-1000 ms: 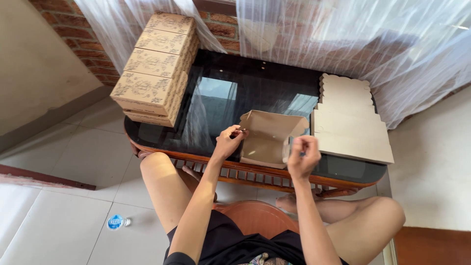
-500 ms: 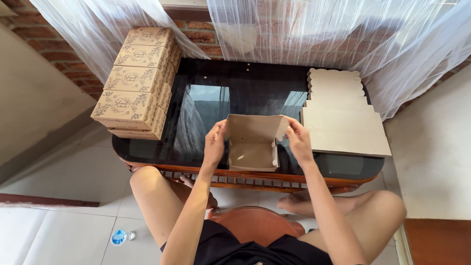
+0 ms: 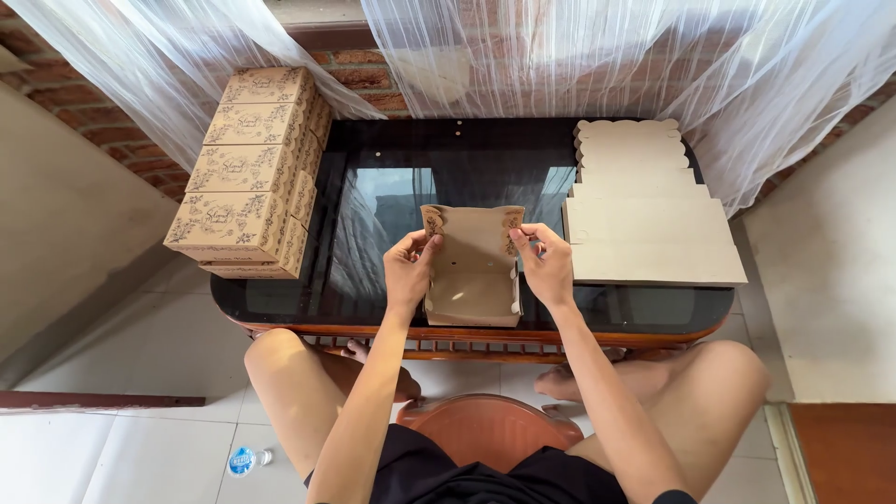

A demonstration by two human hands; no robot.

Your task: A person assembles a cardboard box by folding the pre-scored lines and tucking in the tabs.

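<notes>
Tabletop [image 3: 373,289]: box [image 3: 471,271] between both hands

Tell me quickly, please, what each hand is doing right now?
Left hand: fingers pinched on the left flap of the half-folded cardboard box.
Right hand: fingers pinched on its right flap.

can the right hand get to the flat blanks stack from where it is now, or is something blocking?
Probably yes. The right hand pinches the right flap of the half-folded box, and the stack of flat blanks lies right beside it on the glass table with nothing between. It would have to let go of the flap first.
</notes>
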